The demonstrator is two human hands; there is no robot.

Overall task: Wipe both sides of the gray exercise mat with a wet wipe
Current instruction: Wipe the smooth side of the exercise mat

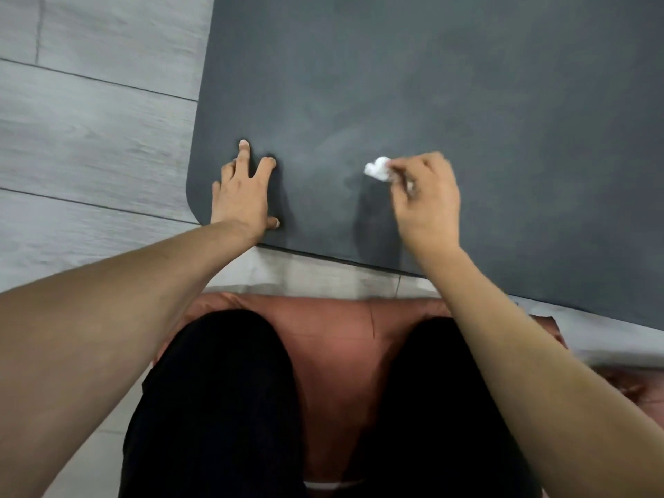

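Right hand [427,199] pinches the balled wet wipe [378,168] at centre frame; unwiped gray mat [467,84] stretches toward upper right. Left hand [244,195], fingers spread, presses the mat's lower-left corner.

A single head-worn camera looks steeply down and forward from above the person's knees [215,372], close over the near edge of the gray mat [431,84], which fills the frame beyond the fingers [244,147]; wood-grain floor [90,120] lies left of them.

gray plank floor [90,138] | reddish cushion [334,339] under black-trousered knees [222,389]
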